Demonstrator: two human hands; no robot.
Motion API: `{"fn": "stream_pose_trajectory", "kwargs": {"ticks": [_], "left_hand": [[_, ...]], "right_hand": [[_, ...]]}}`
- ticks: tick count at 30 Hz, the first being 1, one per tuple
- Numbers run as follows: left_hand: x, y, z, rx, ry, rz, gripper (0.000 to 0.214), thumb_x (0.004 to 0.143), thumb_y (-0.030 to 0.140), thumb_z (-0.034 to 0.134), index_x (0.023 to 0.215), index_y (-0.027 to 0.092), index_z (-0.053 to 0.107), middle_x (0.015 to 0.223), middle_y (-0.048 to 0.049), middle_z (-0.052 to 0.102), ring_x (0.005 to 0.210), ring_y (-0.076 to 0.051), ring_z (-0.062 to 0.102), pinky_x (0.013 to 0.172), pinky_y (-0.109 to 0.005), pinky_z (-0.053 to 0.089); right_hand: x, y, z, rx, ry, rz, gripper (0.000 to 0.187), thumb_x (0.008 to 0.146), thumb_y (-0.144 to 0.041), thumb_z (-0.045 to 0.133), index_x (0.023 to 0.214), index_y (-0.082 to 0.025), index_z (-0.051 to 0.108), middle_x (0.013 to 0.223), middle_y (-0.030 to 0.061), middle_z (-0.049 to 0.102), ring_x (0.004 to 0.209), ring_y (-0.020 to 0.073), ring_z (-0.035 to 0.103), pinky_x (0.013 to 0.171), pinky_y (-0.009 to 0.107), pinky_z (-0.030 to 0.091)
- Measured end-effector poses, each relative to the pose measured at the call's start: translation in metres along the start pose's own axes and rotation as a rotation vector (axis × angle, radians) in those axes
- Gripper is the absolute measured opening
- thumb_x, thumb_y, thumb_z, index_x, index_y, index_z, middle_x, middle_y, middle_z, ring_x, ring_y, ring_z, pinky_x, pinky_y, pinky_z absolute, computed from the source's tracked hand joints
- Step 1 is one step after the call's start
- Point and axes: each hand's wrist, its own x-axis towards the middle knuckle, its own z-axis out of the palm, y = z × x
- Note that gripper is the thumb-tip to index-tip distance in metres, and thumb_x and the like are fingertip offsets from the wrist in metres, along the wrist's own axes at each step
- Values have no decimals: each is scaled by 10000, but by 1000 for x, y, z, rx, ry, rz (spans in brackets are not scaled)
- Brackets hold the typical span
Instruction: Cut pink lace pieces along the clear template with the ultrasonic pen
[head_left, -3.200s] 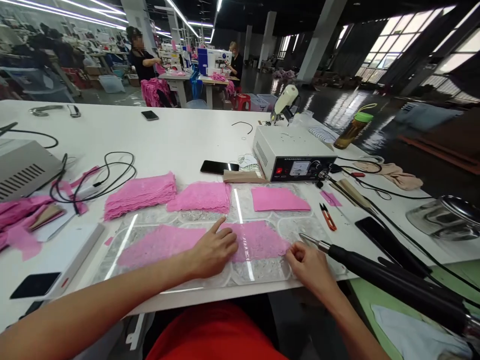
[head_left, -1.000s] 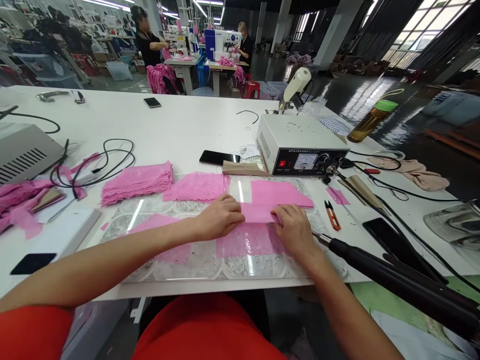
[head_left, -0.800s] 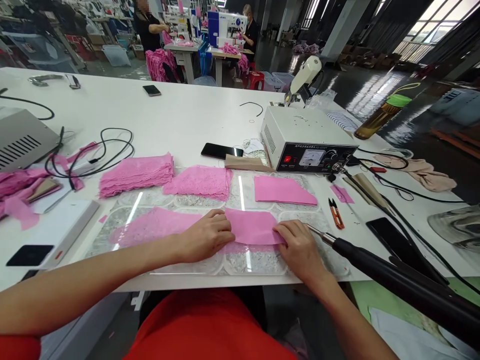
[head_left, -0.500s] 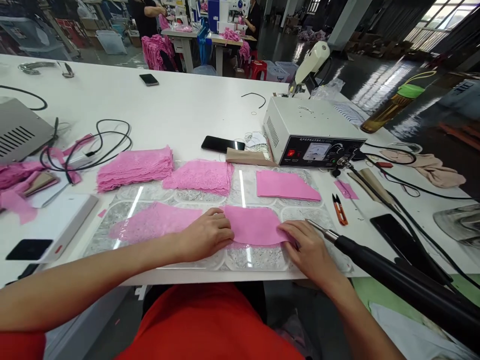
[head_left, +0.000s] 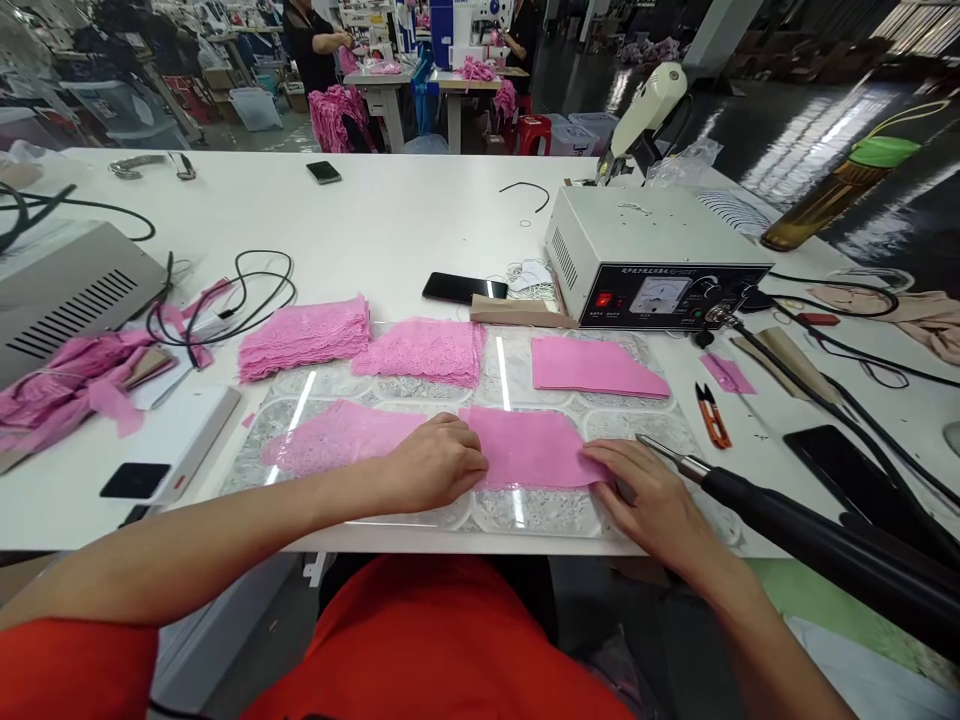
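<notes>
A smooth pink fabric piece (head_left: 529, 450) lies flat on a clear patterned mat (head_left: 555, 515). At its left edge my left hand (head_left: 442, 460) is closed, fingers curled onto the cloth. My right hand (head_left: 641, 490) pinches the right edge between fingers and thumb; something dark under those fingers cannot be made out. Close beside my right hand runs a black-handled tool (head_left: 780, 520) with a pointed metal tip. A pink lace piece (head_left: 337, 437) extends left from under my left hand.
Behind the hands are two pink lace stacks (head_left: 304, 338) (head_left: 420, 352) and a plain pink fabric stack (head_left: 600, 368). A metered control box (head_left: 667, 260) stands at the back right, orange snips (head_left: 712, 415) before it. Cables (head_left: 817, 390) cross the right side. People work at machines beyond.
The view has shifted so that the table's things appear further right. Both hands still hold the pink fabric piece at its edges, and it looks flatter.
</notes>
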Motion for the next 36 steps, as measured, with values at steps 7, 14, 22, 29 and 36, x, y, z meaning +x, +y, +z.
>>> {"fn": "stream_pose_trajectory", "kwargs": {"ticks": [7,14,22,29,36], "left_hand": [[-9,2,1,32,-17,17,128,891,162,558,822,151,665,866,-63,682,825,-179,621,815,-309,447],[-12,3,8,11,-10,-17,219,920,102,471,813,127,660,922,-89,673,865,-184,614,848,-318,465],[-9,2,3,-76,-6,-66,178,881,91,520,788,130,668,904,-71,674,848,-166,620,798,-259,470],[-8,2,2,-98,-25,-72,163,870,100,543,767,143,662,895,-58,661,840,-161,612,775,-246,467],[-7,2,-2,-23,-48,-55,181,892,110,509,766,144,635,884,-63,646,833,-176,595,781,-283,457]], "right_hand": [[1,1,1,8,13,-6,319,824,-169,521,1124,-232,611,1093,62,691,1032,218,649,1018,480,477],[1,-2,-1,0,-7,9,319,834,-162,509,1131,-226,605,1113,61,686,1054,220,645,1003,466,497],[0,-1,-2,-2,-12,4,340,826,-148,517,1146,-231,599,1127,59,682,1072,219,640,1017,464,490],[-1,1,-2,7,-14,-7,350,824,-137,526,1153,-233,595,1137,58,679,1079,218,637,1019,471,489],[-1,2,-8,72,90,33,272,830,-146,540,1085,-215,604,1060,61,710,1004,194,677,927,395,554]]}}
